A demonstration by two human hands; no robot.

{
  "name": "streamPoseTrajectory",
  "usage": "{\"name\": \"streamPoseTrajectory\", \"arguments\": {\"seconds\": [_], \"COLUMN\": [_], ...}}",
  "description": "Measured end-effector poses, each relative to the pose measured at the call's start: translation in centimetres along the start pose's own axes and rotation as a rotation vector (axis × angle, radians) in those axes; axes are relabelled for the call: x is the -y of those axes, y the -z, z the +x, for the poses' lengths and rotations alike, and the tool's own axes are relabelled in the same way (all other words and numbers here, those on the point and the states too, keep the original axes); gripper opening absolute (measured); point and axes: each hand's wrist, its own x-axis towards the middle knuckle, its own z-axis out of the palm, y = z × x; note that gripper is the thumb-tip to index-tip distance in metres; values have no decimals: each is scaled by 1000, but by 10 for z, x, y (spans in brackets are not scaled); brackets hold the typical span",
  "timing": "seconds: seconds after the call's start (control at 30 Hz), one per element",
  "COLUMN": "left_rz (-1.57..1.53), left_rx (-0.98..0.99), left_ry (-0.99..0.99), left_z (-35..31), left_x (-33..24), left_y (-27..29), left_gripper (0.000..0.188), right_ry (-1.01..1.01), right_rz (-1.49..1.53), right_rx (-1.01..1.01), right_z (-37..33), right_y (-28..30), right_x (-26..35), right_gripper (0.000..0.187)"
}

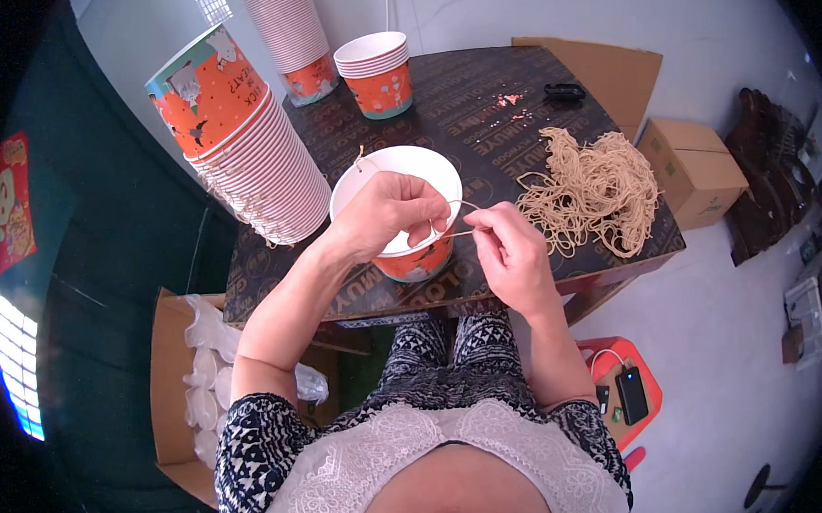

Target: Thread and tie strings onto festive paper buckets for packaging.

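Note:
A white-lined paper bucket (398, 165) with an orange printed outside stands upright near the table's front edge. At its near right rim, my left hand (392, 211) pinches a thin beige cord (464, 203). My right hand (512, 252), just right of the bucket, has thumb and forefinger closed on the same cord, which runs in a small loop between both hands. Another bit of cord (361, 154) pokes up at the bucket's far left rim. My left fingers partly hide where the cord meets the rim.
A tangled heap of beige cord (596, 189) lies on the right of the dark table (459, 98). Tall stacks of buckets (260, 162) lean at left, with a shorter stack (376, 79) behind. A black object (564, 92) lies far right. A red stool (650, 374) holds a phone (632, 395).

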Motion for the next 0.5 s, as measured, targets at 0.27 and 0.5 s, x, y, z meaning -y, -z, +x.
{"name": "streamPoseTrajectory", "arguments": {"seconds": [0.27,0.5], "left_rz": [49,13], "left_rx": [58,186], "left_ry": [37,-23], "left_z": [0,-2], "left_x": [-5,1], "left_y": [0,2], "left_gripper": [11,9], "right_ry": [209,360], "right_rz": [70,63], "right_rx": [-29,67], "right_z": [26,47], "right_y": [0,-11], "right_x": [2,2], "right_gripper": [21,21]}}
